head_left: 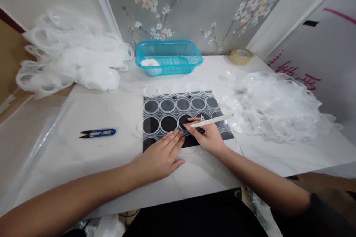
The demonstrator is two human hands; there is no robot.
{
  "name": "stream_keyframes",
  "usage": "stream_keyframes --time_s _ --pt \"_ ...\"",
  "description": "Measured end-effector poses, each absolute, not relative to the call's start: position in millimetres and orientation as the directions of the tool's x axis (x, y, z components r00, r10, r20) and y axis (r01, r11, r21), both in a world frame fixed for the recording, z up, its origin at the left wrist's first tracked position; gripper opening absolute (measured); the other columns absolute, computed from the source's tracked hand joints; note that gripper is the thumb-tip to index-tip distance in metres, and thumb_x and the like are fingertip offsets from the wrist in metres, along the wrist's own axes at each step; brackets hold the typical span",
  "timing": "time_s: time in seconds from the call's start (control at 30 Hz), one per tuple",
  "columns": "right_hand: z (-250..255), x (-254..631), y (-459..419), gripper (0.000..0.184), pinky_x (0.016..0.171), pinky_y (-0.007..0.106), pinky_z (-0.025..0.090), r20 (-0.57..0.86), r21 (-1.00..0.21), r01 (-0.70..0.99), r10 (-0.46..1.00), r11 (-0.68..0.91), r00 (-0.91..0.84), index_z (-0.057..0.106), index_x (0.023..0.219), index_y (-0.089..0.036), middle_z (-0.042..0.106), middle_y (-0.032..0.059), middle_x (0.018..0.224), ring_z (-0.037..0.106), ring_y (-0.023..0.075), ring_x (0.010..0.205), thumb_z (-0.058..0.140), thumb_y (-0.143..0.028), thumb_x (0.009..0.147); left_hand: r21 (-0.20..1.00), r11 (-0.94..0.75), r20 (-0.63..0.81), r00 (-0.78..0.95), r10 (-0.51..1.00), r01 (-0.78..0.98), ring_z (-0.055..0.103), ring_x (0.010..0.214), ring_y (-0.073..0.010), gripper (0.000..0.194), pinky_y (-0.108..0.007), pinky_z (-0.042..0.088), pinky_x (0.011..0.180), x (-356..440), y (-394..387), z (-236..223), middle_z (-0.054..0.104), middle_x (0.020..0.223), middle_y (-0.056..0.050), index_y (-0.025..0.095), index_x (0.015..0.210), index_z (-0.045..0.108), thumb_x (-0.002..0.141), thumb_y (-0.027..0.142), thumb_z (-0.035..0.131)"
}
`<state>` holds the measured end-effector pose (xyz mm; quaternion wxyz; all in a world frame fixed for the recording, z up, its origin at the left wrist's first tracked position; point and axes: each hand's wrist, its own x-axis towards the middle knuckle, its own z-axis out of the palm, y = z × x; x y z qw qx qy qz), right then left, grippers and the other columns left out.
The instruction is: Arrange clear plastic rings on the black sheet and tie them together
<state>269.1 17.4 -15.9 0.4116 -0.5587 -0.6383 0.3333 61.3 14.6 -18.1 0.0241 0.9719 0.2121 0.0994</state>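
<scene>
My right hand pinches a slim white pen-like stick, its lower end close to the middle of a ring-patterned sheet. The translucent sheet carries rows of white circles and lies over a black rectangle, with its ring edges reaching past the black. My left hand lies flat with fingers stretched out, pressing on the sheet's near edge. Its fingertips are just left of my right hand. What the stick's tip touches is hidden by my fingers.
Blue thread snips lie at left. A turquoise basket with a white piece inside stands at the back, a tape roll to its right. Heaps of translucent ring sheets sit left and right on the white table.
</scene>
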Motion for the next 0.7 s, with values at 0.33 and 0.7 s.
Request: stream_keyframes --time_s 0.33,0.7 --pt "-6 283 31 0.017 0.091 0.041 0.046 0.276 -0.567 0.712 0.91 0.414 -0.31 0.069 0.09 -0.02 0.071 0.0109 0.095 0.063 0.0261 0.096 0.053 -0.021 0.083 0.134 -0.893 0.131 0.885 0.446 0.43 0.029 0.136 -0.0288 0.058 -0.041 0.026 0.112 62 12 -18 0.037 0.142 -0.021 0.002 0.135 0.036 0.096 0.045 0.034" --pt "21 288 39 0.019 0.078 0.038 0.05 -0.16 -0.986 -0.067 0.968 -0.15 0.193 0.065 0.079 -0.017 0.07 0.0063 0.079 0.067 0.0216 0.076 0.062 -0.036 0.078 0.175 -0.907 0.292 0.86 0.419 0.383 0.031 0.135 -0.0284 0.052 -0.041 0.026 0.112 53 5 -4 0.038 0.142 -0.021 0.003 0.132 0.037 0.096 0.039 0.039"
